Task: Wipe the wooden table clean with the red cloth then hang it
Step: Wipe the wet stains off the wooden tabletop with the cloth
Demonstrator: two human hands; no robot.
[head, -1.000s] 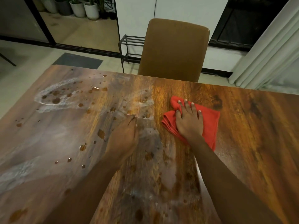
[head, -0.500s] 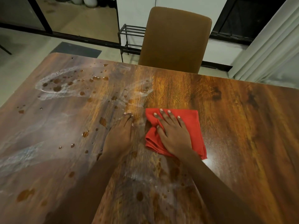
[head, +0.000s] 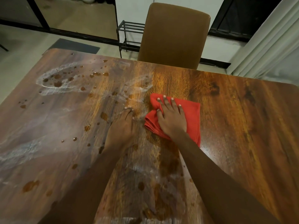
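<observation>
The red cloth (head: 192, 113) lies bunched on the wooden table (head: 242, 126) near its middle. My right hand (head: 171, 118) presses flat on the cloth with fingers spread and straight. My left hand (head: 121, 126) rests flat on the bare wood just left of the cloth, not touching it. Brown droplets and whitish smears (head: 56, 80) cover the table's left half; a wet brown patch (head: 168, 160) lies below the cloth between my forearms.
A brown chair (head: 174, 34) stands at the table's far edge. Behind it is a black metal rack (head: 129, 29). White curtains (head: 267, 46) hang at the right. A dark floor mat (head: 72, 46) lies beyond the table's far left corner.
My right hand slid the cloth left and toward me from the far middle, then a little away again. My left hand flattened onto the wood beside it.
</observation>
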